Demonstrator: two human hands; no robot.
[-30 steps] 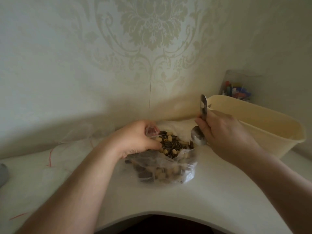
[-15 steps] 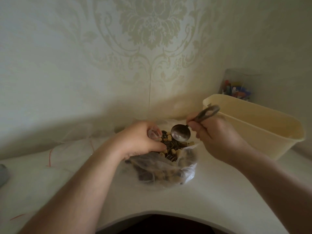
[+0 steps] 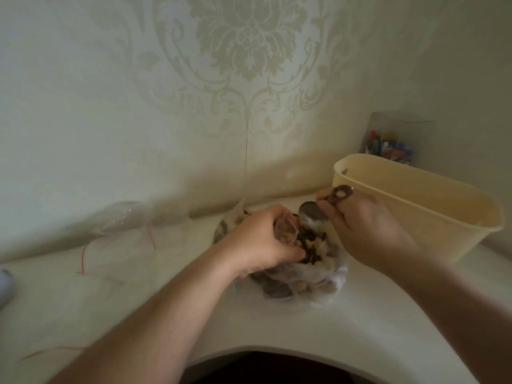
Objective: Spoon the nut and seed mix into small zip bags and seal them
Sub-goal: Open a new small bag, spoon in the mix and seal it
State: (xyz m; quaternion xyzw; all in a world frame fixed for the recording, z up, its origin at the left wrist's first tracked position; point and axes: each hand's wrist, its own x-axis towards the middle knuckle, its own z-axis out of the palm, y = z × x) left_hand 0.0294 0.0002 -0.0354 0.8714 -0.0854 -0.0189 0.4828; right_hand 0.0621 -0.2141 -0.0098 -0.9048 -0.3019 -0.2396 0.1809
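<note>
Spoon [image 3: 318,214] handle angles up-right, bowl toward small bag [image 3: 285,231].

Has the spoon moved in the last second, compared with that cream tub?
Yes. The spoon, gripped by the right hand, swung from upright to lying over, its handle tip now against the cream tub wall, bowl over the mix.

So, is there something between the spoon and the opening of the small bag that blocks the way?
Nothing visible blocks it. The spoon, held by the right hand, hangs just right of the small zip bag, whose mouth the left hand holds open over the big bag of mix.
</note>
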